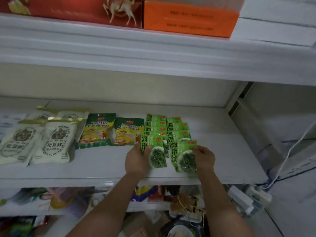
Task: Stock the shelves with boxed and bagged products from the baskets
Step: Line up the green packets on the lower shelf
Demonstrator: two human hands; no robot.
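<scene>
Two overlapping rows of green seaweed packets lie on the white middle shelf. My left hand holds the left edge of the front packet of the left row, thumb on top. My right hand pinches the right edge of the front packet of the right row with curled fingers. Both front packets lie flat on the shelf near its front edge.
Two green-yellow seasoning bags and several cream mushroom bags lie to the left. A red box and an orange box stand on the upper shelf. Mixed goods fill the space below; white cables hang at the right.
</scene>
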